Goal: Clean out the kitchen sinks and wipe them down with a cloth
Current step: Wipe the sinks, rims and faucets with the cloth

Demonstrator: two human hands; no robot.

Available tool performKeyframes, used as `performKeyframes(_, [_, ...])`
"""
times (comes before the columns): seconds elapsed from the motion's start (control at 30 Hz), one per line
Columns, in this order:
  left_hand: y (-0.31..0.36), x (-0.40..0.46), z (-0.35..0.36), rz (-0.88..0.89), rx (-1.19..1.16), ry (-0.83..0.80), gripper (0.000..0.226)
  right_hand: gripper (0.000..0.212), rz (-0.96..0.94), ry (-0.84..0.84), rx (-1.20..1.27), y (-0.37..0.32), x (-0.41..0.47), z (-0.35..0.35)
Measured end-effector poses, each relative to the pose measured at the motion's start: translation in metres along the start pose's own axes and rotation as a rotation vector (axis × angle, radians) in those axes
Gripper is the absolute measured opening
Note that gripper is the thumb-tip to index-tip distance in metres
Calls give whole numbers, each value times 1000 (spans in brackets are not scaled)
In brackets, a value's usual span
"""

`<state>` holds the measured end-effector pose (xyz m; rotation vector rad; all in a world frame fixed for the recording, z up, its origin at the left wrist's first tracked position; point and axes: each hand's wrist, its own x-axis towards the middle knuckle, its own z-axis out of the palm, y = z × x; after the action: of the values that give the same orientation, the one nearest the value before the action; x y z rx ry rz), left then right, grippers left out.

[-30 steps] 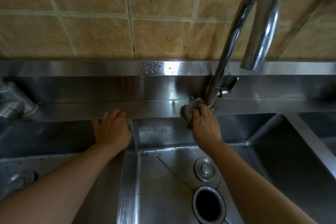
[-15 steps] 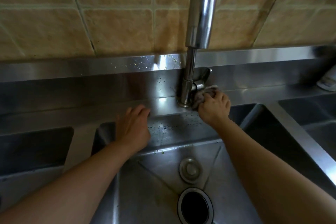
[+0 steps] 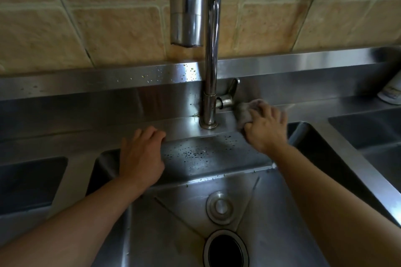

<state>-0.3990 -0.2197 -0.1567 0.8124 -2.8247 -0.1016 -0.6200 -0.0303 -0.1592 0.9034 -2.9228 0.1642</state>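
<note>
A steel middle sink (image 3: 208, 158) lies below me, its back wall speckled with dark bits. My right hand (image 3: 265, 129) grips a bunched grey cloth (image 3: 244, 112) and presses it on the back ledge, just right of the faucet (image 3: 209, 93) base and under its lever. My left hand (image 3: 142, 158) rests on the sink's back rim to the left of the faucet, fingers curled over the edge, holding nothing. An open drain hole (image 3: 224, 249) and a round steel stopper (image 3: 220, 207) sit on the sink floor.
A left basin (image 3: 30, 180) and a right basin (image 3: 373, 136) flank the middle sink. A white object (image 3: 390, 93) lies on the ledge at the far right. The tall spout hangs overhead in front of a tan tiled wall (image 3: 108, 28).
My right hand has carried the cloth from the left of the faucet base round to its right side. My left hand has shifted along the rim toward the faucet. My view has swung right.
</note>
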Motion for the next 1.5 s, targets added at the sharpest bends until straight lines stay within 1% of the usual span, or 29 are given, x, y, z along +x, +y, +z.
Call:
performKeyframes(0.07, [0, 1, 0, 1, 6, 9, 50, 58, 104, -10, -53, 31, 0, -2])
performKeyframes(0.13, [3, 4, 0, -5, 1, 18, 48, 58, 130, -7, -41, 42, 1, -4])
performKeyframes(0.2, [5, 5, 0, -7, -12, 22, 47, 58, 68, 16, -5, 23, -1, -2])
performKeyframes(0.3, [4, 5, -2, -4, -4, -2, 48, 53, -113, 92, 45, -33, -12, 10])
performKeyframes(0.37, [2, 5, -3, -6, -1, -20, 50, 49, -141, 145, 134, -63, -18, 16])
performKeyframes(0.43, [3, 6, -5, -10, -1, -28, 49, 51, -153, 159, 179, -66, -22, 16])
performKeyframes(0.5, [6, 6, -5, -21, -10, -28, 48, 54, -212, 147, 243, -56, -28, 12])
performKeyframes(0.57, [8, 6, -7, -38, -24, -46, 48, 50, -254, 137, 315, -53, -39, 7])
performKeyframes(0.67, [8, 7, -12, -48, -56, -143, 57, 43, -282, 75, 444, -59, -64, -4])
performKeyframes(0.73, [4, 6, -19, -43, -87, -235, 67, 40, -290, 85, 418, -66, -74, -10])
performKeyframes(0.77, [1, 4, -23, -42, -99, -267, 70, 40, -271, 78, 398, -72, -80, -15])
performKeyframes(0.8, [-5, 2, -28, -47, -109, -276, 72, 37, -216, 42, 442, -79, -84, -17])
performKeyframes(0.83, [-11, -1, -32, -55, -112, -269, 73, 30, -155, 6, 559, -87, -85, -23])
performKeyframes(0.87, [-18, -4, -35, -68, -108, -256, 73, 22, -112, 18, 634, -95, -84, -25])
performKeyframes(0.9, [-28, -8, -39, -85, -99, -243, 72, 18, -26, 29, 689, -106, -81, -27])
performKeyframes(0.93, [-35, -11, -41, -98, -93, -236, 72, 16, 46, 46, 746, -115, -76, -27])
performKeyframes(0.97, [-44, -14, -43, -111, -91, -231, 72, 15, 154, 76, 864, -127, -73, -28])
performKeyframes(1.0, [-54, -16, -45, -121, -89, -226, 71, 17, 228, 141, 935, -138, -69, -27])
performKeyframes(1.03, [-65, -18, -48, -130, -82, -222, 70, 22, 258, 193, 971, -151, -65, -32])
performKeyframes(1.07, [-75, -19, -49, -136, -75, -220, 70, 31, 259, 209, 1000, -164, -61, -34])
performKeyframes(1.1, [-86, -19, -51, -138, -70, -217, 68, 42, 245, 178, 1039, -176, -56, -36])
performKeyframes(1.13, [-96, -19, -53, -136, -73, -214, 65, 54, 238, 109, 1083, -186, -50, -36])
performKeyframes(1.2, [-113, -19, -55, -135, -97, -214, 58, 70, 295, -46, 1216, -205, -39, -36])
performKeyframes(1.23, [-120, -19, -55, -140, -101, -222, 58, 73, 364, -77, 1280, -211, -34, -34])
performKeyframes(1.33, [-137, -16, -53, -151, -91, -279, 62, 69, 510, -32, 1409, -220, -23, -25])
performKeyframes(1.43, [-146, -16, -49, -115, -88, -307, 57, 68, 557, 80, 1411, -235, -20, -22])
performKeyframes(1.5, [-149, -17, -46, -98, -97, -302, 53, 68, 510, 164, 1406, -243, -20, -27])
